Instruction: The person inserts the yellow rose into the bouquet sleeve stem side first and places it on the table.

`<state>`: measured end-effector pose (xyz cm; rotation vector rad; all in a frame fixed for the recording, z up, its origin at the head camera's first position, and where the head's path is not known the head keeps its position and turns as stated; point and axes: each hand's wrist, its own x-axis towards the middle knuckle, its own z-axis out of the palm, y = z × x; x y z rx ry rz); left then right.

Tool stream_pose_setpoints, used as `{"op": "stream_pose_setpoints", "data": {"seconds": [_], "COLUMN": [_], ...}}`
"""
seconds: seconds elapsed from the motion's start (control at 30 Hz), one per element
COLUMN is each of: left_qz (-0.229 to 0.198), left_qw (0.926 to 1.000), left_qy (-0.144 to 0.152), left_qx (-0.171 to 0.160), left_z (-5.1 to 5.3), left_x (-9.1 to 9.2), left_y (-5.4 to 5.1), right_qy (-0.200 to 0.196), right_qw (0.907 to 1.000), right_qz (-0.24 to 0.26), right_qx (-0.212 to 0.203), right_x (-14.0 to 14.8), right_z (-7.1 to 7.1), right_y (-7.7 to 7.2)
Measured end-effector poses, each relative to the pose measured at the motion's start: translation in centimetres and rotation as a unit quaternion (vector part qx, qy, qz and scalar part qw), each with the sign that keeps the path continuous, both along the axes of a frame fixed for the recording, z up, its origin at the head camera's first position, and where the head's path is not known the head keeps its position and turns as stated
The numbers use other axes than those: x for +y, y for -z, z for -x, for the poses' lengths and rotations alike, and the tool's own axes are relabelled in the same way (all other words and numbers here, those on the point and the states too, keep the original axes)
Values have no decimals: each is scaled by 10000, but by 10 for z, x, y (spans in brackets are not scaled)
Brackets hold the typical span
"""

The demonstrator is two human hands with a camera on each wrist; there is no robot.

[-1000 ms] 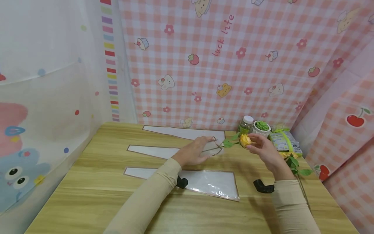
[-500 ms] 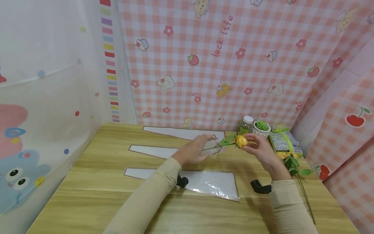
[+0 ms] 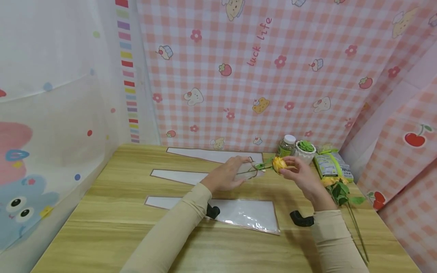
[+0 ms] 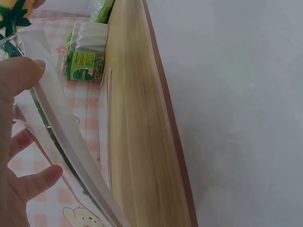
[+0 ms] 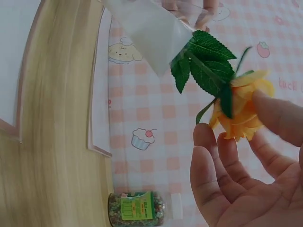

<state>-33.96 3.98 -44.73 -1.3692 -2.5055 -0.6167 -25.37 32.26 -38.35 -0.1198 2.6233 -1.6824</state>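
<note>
My left hand (image 3: 225, 176) grips a clear flower sleeve (image 4: 71, 142) with a brown border, raised above the table. Its thumb lies on the near face of the sleeve in the left wrist view. A dark green stem (image 4: 57, 139) runs lengthwise through that sleeve. Out of the sleeve's mouth come green leaves (image 5: 208, 59) and a yellow rose (image 5: 241, 106). My right hand (image 3: 302, 176) holds this rose by its bloom, thumb on one side and fingers on the other, right of the left hand.
Flat sleeves (image 3: 246, 216) lie spread across the wooden table. At the back right stand a white-capped jar (image 3: 286, 146), a potted succulent (image 3: 305, 149) and a grey-green packet (image 3: 332, 165). More yellow roses (image 3: 342, 193) lie by the right edge. A checked cloth (image 3: 205, 76) hangs behind.
My right hand has moved left with the rose, bringing its leaves to the sleeve's mouth and the stem farther in. The left hand has stayed nearly in place.
</note>
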Motion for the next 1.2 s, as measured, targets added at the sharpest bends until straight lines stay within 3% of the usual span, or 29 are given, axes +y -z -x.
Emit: {"op": "stream_pose_setpoints", "data": {"seconds": [0.23,0.53,0.9,1.2], "left_qz": [-123,-25,154,184], "left_qw": [9993,9991,9995,9996], "left_qy": [-51,-47,-87,-19], "left_qx": [-354,-411,-248,-205], "left_z": [-2,-2,-5,-5], "left_x": [-5,-6,-2,-3], "left_y": [-4,-3,-8,-9], "right_qy": [-258,-549,-58,-39], "right_qw": [9991,9969,9982,9969], "right_qz": [-85,47,-408,-572], "right_qx": [321,568,435,542], "right_x": [5,9,3,-6], "right_z": [-4,-5,-3,0], "right_y": [-4,-3,-1,3]}}
